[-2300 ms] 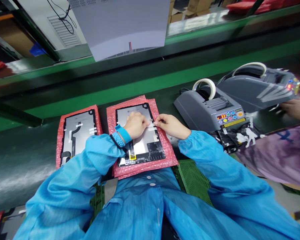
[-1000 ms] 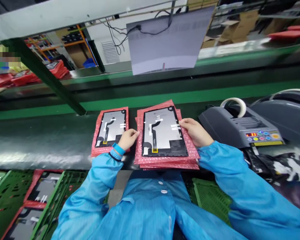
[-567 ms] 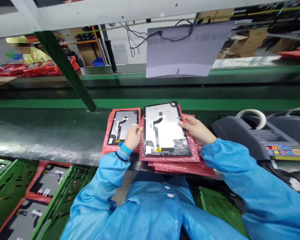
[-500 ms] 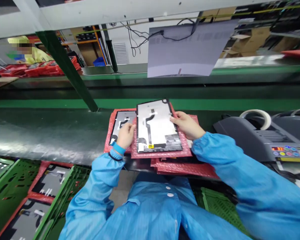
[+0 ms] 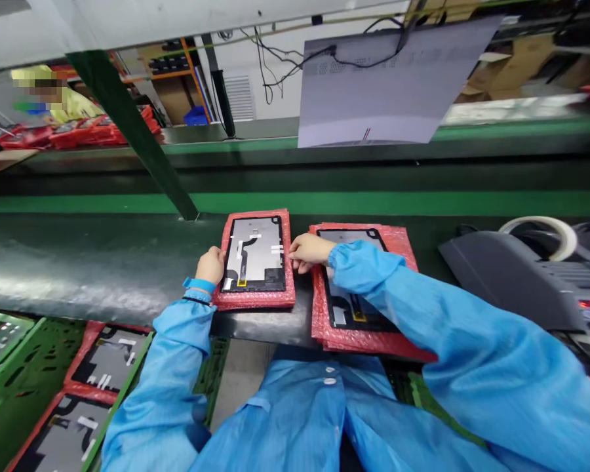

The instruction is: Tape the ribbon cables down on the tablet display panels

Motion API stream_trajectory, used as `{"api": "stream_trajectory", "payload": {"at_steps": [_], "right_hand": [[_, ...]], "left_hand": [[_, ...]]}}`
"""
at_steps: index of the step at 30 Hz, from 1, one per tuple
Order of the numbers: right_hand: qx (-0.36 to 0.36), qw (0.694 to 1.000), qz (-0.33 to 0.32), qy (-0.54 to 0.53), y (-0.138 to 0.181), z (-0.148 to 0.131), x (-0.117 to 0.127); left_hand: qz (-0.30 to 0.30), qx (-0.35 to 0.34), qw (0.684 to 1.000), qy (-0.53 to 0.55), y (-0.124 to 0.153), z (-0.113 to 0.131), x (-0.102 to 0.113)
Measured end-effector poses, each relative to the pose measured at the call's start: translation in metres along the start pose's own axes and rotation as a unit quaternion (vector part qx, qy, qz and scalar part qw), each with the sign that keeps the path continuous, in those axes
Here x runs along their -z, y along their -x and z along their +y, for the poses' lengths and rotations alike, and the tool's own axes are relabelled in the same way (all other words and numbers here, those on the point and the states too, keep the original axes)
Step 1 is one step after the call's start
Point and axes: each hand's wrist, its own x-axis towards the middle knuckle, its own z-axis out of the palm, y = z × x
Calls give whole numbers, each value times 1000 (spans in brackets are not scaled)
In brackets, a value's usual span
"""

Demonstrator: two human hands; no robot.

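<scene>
A long dark green bench [image 5: 78,255] runs across the room. On it, from far off, I see a flat panel [image 5: 265,252] lying on red bubble wrap [image 5: 255,299]. It is shiny grey with a black edge, a bent black strip, white bits and a yellow patch. My left hand [image 5: 210,264] and right hand [image 5: 311,251] are at its two sides, fingers curled; I cannot tell if they pinch. My right sleeve [image 5: 368,265] hides part of another panel [image 5: 338,303]. A grey machine [image 5: 506,278] stands right.

Factory assy area w/ bench [image 5: 98,255], crates [image 5: 14,403]
</scene>
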Motion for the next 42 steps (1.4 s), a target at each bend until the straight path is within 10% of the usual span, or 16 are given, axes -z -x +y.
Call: {"api": "stream_trajectory", "payload": {"at_steps": [3, 6, 11, 14, 20, 26, 33, 42], "right_hand": [[111, 987, 86, -73, 63, 12, 47], [170, 924, 307, -153, 143, 59, 102], [-35, 743, 637, -201, 246, 190, 142], [-137, 686, 687, -197, 265, 249, 140], [-76, 749, 592, -288, 243, 282, 136], [-19, 700, 695, -163, 242, 259, 118], [98, 911, 398, -51, 182, 151, 108], [44, 966, 212, 143, 53, 92, 100]], "left_hand": [[8, -14, 1000, -19, 1, -1, 9], [93, -127, 986, -45, 8, 16, 17], [63, -449, 891, 22, 32, 92, 15], [12, -540, 840, 46, 41, 140, 6], [-31, -579, 813, 59, 35, 190, -12], [-90, -589, 803, 15, 33, 192, -21], [-171, -604, 777, -38, 29, 185, -43], [-182, -606, 770, -76, 25, 182, -49]]}}
